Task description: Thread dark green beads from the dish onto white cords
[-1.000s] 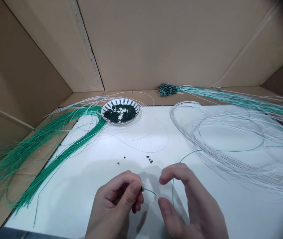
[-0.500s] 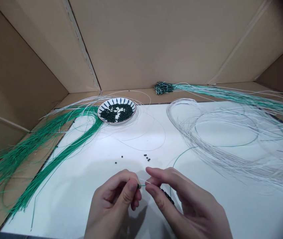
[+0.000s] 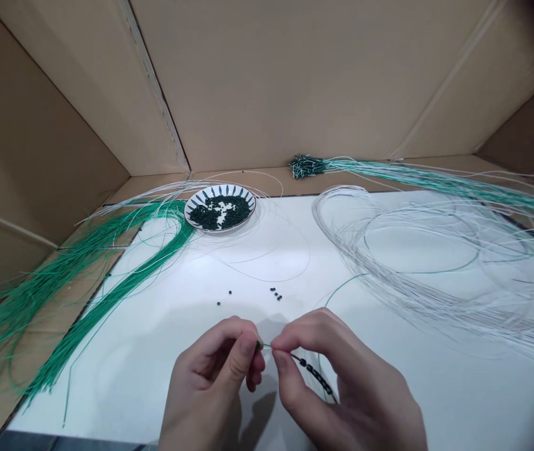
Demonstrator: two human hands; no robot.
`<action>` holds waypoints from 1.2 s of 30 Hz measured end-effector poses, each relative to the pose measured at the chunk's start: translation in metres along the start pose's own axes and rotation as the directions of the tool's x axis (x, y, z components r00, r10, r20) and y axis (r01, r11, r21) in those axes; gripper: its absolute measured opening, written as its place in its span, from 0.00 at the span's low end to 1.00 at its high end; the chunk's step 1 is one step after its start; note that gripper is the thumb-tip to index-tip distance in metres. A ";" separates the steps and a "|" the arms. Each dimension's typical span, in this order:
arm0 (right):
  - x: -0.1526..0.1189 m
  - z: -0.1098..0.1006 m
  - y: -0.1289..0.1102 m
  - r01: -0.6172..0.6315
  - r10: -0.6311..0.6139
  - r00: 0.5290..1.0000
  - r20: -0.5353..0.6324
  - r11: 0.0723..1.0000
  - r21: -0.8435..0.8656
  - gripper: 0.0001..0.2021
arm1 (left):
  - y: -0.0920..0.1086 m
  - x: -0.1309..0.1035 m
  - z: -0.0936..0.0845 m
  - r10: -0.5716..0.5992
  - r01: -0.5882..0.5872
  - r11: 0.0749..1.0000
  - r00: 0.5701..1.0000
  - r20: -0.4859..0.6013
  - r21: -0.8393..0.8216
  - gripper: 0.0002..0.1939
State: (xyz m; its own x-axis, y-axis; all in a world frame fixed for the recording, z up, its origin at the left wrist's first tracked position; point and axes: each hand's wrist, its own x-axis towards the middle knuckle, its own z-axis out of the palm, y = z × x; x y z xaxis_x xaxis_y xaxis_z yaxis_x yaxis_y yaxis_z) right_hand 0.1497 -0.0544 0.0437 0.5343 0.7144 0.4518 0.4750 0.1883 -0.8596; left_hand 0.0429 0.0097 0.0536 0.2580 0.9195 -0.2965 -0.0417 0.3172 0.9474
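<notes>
Between thumb and forefinger, my left hand [image 3: 222, 373] pinches a small dark bead [image 3: 259, 345] with green strand through it. My right hand [image 3: 337, 382] is closed on the green strand [image 3: 267, 346] just to the right, fingertips pressed together. Several black beads [image 3: 316, 374] sit threaded in a row below the right fingers, partly in front of the palm. A green strand [image 3: 342, 286] curves up and away behind my right hand. Beyond the hands, a few loose black beads [image 3: 276, 294] lie on the white surface.
A patterned plate [image 3: 193, 220] of dark beads stands at the back. Green strands [image 3: 121, 291] spread at left, and coiled white strands [image 3: 389, 282] lie at right. A beaded bundle [image 3: 307, 166] rests by the cardboard wall [image 3: 271, 81].
My right thumb and forefinger have closed together on the strand, and that hand has shifted slightly left. More of the threaded bead row shows now. The white strand end between the hands is no longer visible.
</notes>
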 end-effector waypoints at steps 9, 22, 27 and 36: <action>0.000 -0.001 0.001 0.129 -0.126 0.991 0.042 0.986 -0.109 0.11 | 0.001 -0.003 -0.001 0.034 -0.034 0.999 0.999 -0.006 -0.001 0.22; -0.002 -0.001 -0.001 0.115 -0.112 0.993 0.038 0.989 -0.092 0.10 | 0.001 -0.004 -0.002 0.045 -0.045 0.999 0.999 0.002 0.021 0.21; -0.005 0.000 -0.001 0.123 -0.121 0.992 0.026 0.989 -0.082 0.11 | 0.000 -0.005 -0.004 0.059 -0.059 0.998 0.998 0.013 0.033 0.21; -0.005 0.000 -0.003 0.104 -0.103 0.995 0.020 0.991 -0.084 0.11 | 0.001 -0.004 -0.004 0.054 -0.055 0.998 0.998 0.021 0.036 0.23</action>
State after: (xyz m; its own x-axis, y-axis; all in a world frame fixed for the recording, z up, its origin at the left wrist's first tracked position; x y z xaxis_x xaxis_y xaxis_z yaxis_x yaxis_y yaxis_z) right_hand 0.1454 -0.0586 0.0437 0.4688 0.7046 0.5327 0.5851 0.2041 -0.7848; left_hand 0.0376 0.0070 0.0549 0.2758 0.9302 -0.2420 -0.0209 0.2575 0.9660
